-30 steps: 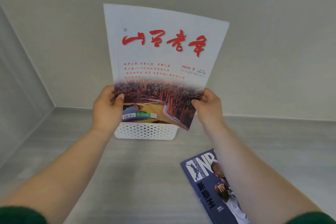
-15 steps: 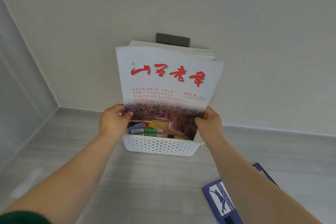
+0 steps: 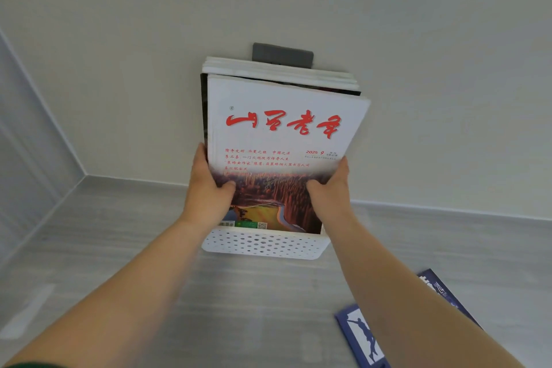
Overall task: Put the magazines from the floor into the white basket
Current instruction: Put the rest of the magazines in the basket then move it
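In the middle of the frame a white magazine (image 3: 283, 134) with a red brush-lettered title and a reddish landscape on its cover stands nearly upright, its lower edge down behind the front wall of the white basket (image 3: 263, 245); whether that edge rests on the basket's bottom cannot be told. The left hand (image 3: 206, 191) grips the magazine's left edge, thumb laid across the cover and fingers curled behind it. The right hand (image 3: 331, 188) grips the right edge the same way, thumb on the picture part of the cover. The two hands are apart, one on each side of the magazine, both clamped on it just above the basket rim. The basket has a front wall pierced with small holes and sits on the grey floor (image 3: 119, 263), close to the pale wall (image 3: 418, 84). Behind the held magazine, more magazines (image 3: 277, 70) stand in the basket, their top edges showing above it, leaning back toward the wall. Above them a small dark grey plate (image 3: 282, 54) is fixed to the wall. In the lower right of the frame a blue magazine (image 3: 358, 334) lies flat on the floor, partly covered by the right forearm.
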The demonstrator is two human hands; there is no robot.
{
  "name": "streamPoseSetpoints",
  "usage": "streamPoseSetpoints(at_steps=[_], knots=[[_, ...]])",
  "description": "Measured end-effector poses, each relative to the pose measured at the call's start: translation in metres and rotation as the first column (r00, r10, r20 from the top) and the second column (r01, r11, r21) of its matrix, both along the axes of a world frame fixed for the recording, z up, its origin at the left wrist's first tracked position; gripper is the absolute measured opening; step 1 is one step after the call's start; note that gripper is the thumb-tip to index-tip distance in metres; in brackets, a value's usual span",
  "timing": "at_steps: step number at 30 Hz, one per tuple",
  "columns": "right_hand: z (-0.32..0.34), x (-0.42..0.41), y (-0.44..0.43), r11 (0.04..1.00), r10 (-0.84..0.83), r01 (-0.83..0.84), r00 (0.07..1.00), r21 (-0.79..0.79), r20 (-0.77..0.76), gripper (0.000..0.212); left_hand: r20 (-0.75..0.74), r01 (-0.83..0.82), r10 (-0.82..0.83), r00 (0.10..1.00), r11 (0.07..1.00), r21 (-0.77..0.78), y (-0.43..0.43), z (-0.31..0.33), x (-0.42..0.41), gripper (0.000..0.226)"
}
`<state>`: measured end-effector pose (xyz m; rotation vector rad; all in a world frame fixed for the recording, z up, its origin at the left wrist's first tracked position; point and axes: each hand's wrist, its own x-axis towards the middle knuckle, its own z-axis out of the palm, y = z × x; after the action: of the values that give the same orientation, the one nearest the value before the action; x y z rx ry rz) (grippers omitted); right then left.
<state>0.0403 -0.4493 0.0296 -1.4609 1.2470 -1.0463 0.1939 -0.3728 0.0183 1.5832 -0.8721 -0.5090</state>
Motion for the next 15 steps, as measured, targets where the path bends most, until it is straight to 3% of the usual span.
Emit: streamPoseSetpoints(at_steps=[4, 6, 9, 12, 15], knots=[[0.003, -0.005, -0.005, 0.991, 0.134, -0.134, 0.979, 0.012, -0.152, 0.076, -0.017, 0.048, -0.047, 0.999, 0.997, 0.056, -0.002, -0.002, 0.002, 0.066], [0.007, -0.02, -0.003, 0.981, 0.193, -0.188, 0.956, 0.045, -0.22, 0.071, 0.03, 0.056, -0.061, 0.998, 0.99, 0.127, 0.004, -0.003, 0.003, 0.059], [0.007, -0.053, 0.009, 0.982, 0.187, -0.169, 0.94, 0.087, -0.285, 0.071, 0.099, -0.03, 0.014, 0.995, 0.987, 0.156, 0.02, -0.002, -0.006, 0.063], [-0.005, -0.107, 0.035, 0.987, 0.158, -0.154, 0.908, 0.042, -0.389, 0.069, 0.279, -0.146, 0.125, 0.952, 0.988, 0.055, 0.055, 0.0, -0.037, 0.064], [-0.026, -0.177, 0.065, 0.991, 0.133, -0.1, 0.801, 0.088, -0.583, 0.069, 0.4, -0.006, -0.052, 0.915, 0.99, 0.144, 0.101, -0.02, -0.092, 0.052]])
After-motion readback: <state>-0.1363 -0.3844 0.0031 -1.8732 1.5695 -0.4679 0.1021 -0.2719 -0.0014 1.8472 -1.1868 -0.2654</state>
